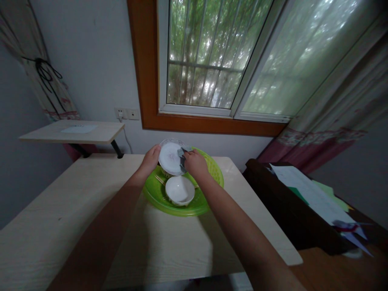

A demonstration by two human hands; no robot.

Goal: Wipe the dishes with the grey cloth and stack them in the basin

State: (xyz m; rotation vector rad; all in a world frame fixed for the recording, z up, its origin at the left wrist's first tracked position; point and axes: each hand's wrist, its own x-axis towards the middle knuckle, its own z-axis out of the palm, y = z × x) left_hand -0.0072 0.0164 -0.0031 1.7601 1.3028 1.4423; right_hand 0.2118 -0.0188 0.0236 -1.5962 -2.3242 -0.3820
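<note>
My left hand (150, 158) grips the left rim of a white plate (170, 157), which is tilted up over a green plastic basin (169, 209). In my right hand (195, 162) is a bunched grey cloth (181, 154), pressed against the right part of the plate. A white bowl (180, 190) sits upright in the basin, nearer to me than the plate. Chopsticks (159, 179) lie in the basin beside the bowl. Part of another patterned dish shows beneath the plate, mostly hidden.
The basin stands on a pale wooden table (75, 210). A small raised shelf (72, 131) with a paper on it is at the back left. Right of the table, a dark cabinet (281, 206) carries papers (309, 192). A window (209, 60) is behind.
</note>
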